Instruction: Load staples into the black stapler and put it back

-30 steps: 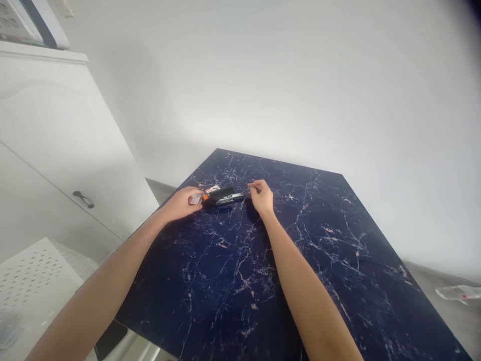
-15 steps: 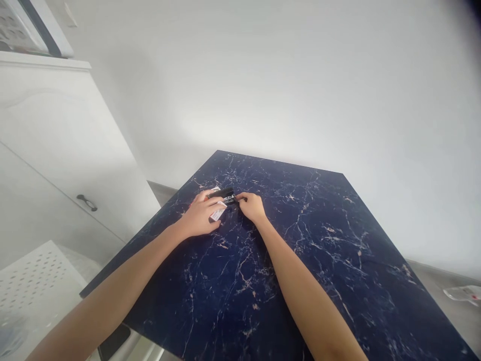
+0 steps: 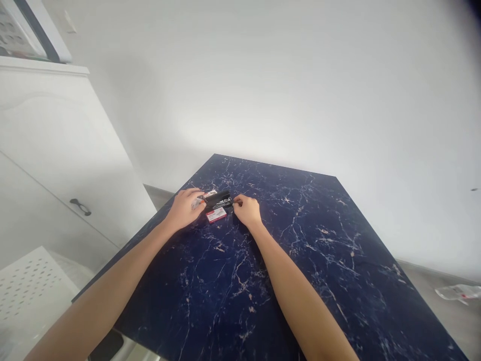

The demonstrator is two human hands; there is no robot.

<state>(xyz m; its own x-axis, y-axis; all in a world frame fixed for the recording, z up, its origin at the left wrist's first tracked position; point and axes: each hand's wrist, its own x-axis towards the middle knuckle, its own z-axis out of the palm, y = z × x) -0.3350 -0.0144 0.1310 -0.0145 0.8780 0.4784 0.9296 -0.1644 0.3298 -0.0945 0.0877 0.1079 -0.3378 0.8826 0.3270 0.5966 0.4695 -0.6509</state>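
Note:
A black object that looks like a stapler [image 3: 218, 199], with a shiny metal strip along its side, lies on the dark blue marbled table [image 3: 240, 281]. My left hand [image 3: 187, 206] is closed round its left end, and a bit of orange and something pale show between thumb and fingers. At the right end, my right hand [image 3: 246, 208] is curled in a pinch on the black tip; the fingertips are partly hidden. In front of the stapler lies a small red and white box [image 3: 216, 215]. A second white and red box [image 3: 210, 193] peeks out behind it.
A white cabinet [image 3: 56, 140] with a dark handle [image 3: 80, 206] stands to the left. Below it is a white perforated surface [image 3: 30, 281]. A pale wall [image 3: 263, 90] rises behind the table. A clear plastic item [image 3: 458, 292] lies on the floor at right.
My left hand has shifted left off the front box, which now shows its red and white face. My right hand stays at the stapler's right end. The view has moved slightly.

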